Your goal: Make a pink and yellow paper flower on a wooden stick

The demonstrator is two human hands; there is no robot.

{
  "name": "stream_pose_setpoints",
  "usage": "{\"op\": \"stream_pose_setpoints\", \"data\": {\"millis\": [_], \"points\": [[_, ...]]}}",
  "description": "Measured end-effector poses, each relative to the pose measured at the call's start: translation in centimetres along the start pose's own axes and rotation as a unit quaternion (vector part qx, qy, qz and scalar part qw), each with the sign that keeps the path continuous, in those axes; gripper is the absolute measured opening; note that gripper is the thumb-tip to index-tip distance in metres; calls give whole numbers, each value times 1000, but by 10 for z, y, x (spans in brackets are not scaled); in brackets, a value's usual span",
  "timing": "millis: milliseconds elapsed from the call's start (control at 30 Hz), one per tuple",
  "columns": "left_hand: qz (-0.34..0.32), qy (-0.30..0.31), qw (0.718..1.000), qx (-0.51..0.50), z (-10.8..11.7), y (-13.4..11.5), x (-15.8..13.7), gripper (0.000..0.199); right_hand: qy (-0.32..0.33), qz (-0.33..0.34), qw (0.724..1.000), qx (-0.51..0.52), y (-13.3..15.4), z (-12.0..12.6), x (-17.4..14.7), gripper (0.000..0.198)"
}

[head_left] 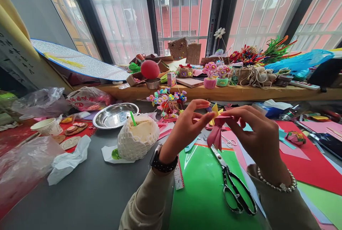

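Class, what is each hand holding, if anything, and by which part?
The right grip pinches the folded pink piece by its upper end. The left grip is near the yellow piece; whether it holds that cannot be told.

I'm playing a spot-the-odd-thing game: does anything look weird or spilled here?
The coconut with a green straw looks a bit odd: it seems to be a drink, sitting near big scissors and a green sheet. I see no spill.
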State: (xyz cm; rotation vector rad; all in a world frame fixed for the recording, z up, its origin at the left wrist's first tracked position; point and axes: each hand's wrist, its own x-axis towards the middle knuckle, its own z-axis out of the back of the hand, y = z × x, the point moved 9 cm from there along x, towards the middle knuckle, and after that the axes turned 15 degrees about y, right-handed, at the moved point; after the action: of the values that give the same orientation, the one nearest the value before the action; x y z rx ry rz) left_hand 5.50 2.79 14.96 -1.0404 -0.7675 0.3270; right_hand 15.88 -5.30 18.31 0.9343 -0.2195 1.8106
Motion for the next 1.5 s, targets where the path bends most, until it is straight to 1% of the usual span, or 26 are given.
{"op": "stream_pose_setpoints", "data": {"millis": [33, 67, 133, 200, 400, 567, 733, 900, 1000, 1167, 1267, 1367, 1467, 1500], "points": [[-13, -3, 999, 43, 0, -6, -2, 37, -1, 9, 1000, -9, 2, -1, 0, 9], [-23, 6, 997, 70, -3, -11, -3, 39, -2, 15, 1000, -13, 3, -2, 0, 10], [-40, 18, 995, 90, -7, -15, -4, 35, -1, 18, 1000, -16, 4, -4, -1, 11], [-55, 11, 993, 101, -10, -17, -4, 28, -3, 17, 1000, -17, 4, -5, -1, 13], [-85, -55, 986, 132, -3, -21, -5, 16, -15, 12, 1000, -16, 3, -3, -1, 20], [-103, -88, 975, 177, -2, -28, -9, 12, -56, 29, 996, -70, 10, 4, -1, 10], [-132, -147, 950, 244, -4, -37, -15, 11, -96, 16, 990, -98, 12, 6, -4, 6], [-155, -222, 934, 231, -2, -39, -24, 10, -136, -1, 987, -85, 16, 8, -9, 4], [-157, -238, 934, 218, 0, -38, -26, 11, -150, -16, 986, -77, 17, 10, -11, 8], [-134, -232, 952, 148, 2, -32, -25, 13, -164, -31, 984, -67, 16, 12, -12, 10], [-111, -213, 965, 108, 3, -27, -21, 14, -156, -27, 985, -67, 16, 11, -11, 10], [-102, -176, 974, 100, 1, -25, -16, 12, -120, -28, 990, -61, 13, 9, -7, 7], [-101, -132, 980, 114, -3, -25, -13, 11, -67, -34, 996, -51, 8, 4, -3, 22], [-101, -122, 980, 117, -4, -25, -12, 11, -51, -30, 997, -49, 7, 3, -2, 25]]}}
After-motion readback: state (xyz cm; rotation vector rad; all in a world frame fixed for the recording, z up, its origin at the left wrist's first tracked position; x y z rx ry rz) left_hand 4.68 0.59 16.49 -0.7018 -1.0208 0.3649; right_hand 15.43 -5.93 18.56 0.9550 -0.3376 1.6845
